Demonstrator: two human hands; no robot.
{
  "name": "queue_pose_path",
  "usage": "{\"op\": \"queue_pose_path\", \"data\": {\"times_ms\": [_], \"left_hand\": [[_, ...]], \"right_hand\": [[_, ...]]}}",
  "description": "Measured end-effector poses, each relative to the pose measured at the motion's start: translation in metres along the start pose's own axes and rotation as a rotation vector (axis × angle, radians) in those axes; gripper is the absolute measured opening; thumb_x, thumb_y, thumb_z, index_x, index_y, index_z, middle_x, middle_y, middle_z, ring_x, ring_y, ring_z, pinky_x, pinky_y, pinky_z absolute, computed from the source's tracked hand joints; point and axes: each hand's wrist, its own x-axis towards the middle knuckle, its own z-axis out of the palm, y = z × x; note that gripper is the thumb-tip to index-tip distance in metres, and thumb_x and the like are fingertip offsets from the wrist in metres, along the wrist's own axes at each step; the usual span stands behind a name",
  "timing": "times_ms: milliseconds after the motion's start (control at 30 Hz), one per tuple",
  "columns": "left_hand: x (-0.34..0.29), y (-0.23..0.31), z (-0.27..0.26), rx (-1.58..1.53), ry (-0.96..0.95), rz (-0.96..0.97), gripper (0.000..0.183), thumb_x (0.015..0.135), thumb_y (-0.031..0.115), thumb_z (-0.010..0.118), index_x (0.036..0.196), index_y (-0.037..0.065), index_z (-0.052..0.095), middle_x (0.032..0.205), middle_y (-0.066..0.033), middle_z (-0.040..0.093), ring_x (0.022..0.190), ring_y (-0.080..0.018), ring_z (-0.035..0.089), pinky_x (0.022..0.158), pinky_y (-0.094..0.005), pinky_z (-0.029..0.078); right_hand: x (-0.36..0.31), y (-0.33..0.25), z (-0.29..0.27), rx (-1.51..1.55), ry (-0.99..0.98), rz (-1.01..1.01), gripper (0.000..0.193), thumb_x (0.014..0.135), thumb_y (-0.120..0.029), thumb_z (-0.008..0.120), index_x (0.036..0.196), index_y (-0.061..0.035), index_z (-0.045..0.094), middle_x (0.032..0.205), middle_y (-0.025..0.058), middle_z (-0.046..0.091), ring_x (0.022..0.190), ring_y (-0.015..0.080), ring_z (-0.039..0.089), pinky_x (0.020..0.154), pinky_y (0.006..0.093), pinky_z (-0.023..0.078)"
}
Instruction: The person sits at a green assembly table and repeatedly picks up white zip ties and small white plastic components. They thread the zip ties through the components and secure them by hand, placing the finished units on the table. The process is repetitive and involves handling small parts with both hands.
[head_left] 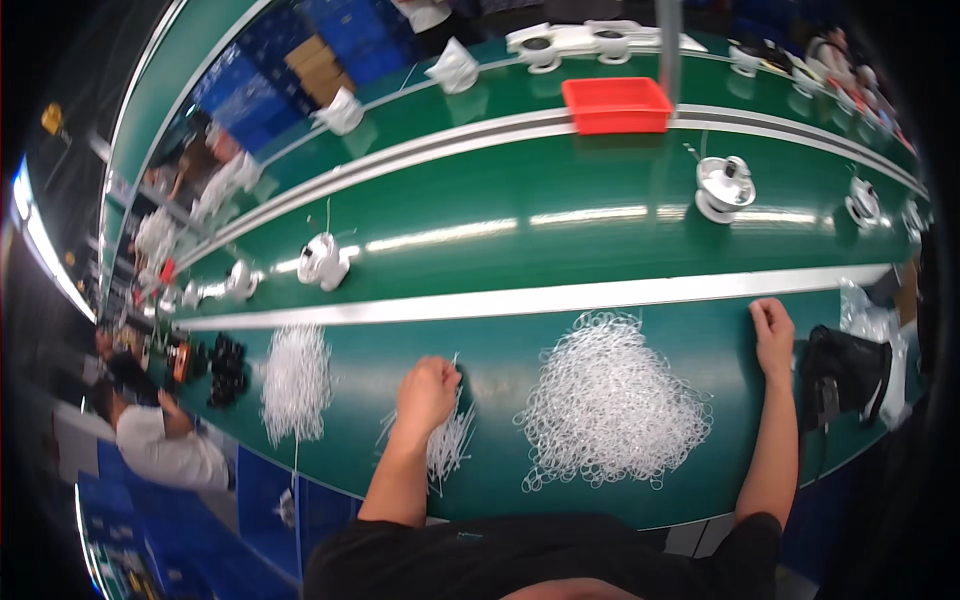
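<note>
My left hand (428, 393) is closed in a pinch over a small pile of thin white strips (450, 447), and the tip of one thin white strip (456, 359) shows at its fingertips. To the right of it spreads a large heap of small white loops (617, 410), apart from both hands. Beside the white rail, my right hand (773, 335) has its fingers bent together. Whatever it may hold is too small to make out. A second, bigger pile of white strips (297, 385) lies farther left on the green table.
Beyond the white rail (530, 298), a green conveyor carries white round devices (724, 188) (322, 262). A red tray (618, 105) stands behind it. Black parts (228, 370) lie at far left, a black bag (846, 372) at right. Another person (170, 440) sits at left.
</note>
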Motion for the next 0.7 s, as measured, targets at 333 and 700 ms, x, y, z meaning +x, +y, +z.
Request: {"op": "queue_pose_path", "data": {"times_ms": [333, 700], "left_hand": [[-0.007, 0.017, -0.017, -0.213, 0.314, 0.143, 0.007, 0.087, 0.003, 0.065, 0.088, 0.0, 0.059, 0.082, -0.0156, 0.059, 0.074, -0.034, 0.062, 0.066, -0.0419, 0.049], [-0.008, 0.013, -0.009, -0.683, 0.281, 0.043, 0.009, 0.093, 0.002, 0.062, 0.1, -0.001, 0.059, 0.082, -0.0068, 0.066, 0.065, -0.0104, 0.059, 0.059, -0.0254, 0.049]], "right_hand": [[0.0, -0.004, 0.004, -0.017, 0.033, -0.035, 0.016, 0.091, -0.015, 0.067, 0.086, -0.0003, 0.065, 0.073, 0.0032, 0.056, 0.063, 0.0106, 0.049, 0.059, 0.0278, 0.041], [-0.003, -0.004, 0.001, -0.042, 0.018, -0.053, 0.018, 0.091, -0.018, 0.069, 0.088, -0.0001, 0.067, 0.076, 0.0071, 0.064, 0.069, 0.0137, 0.059, 0.065, 0.0285, 0.048]]}}
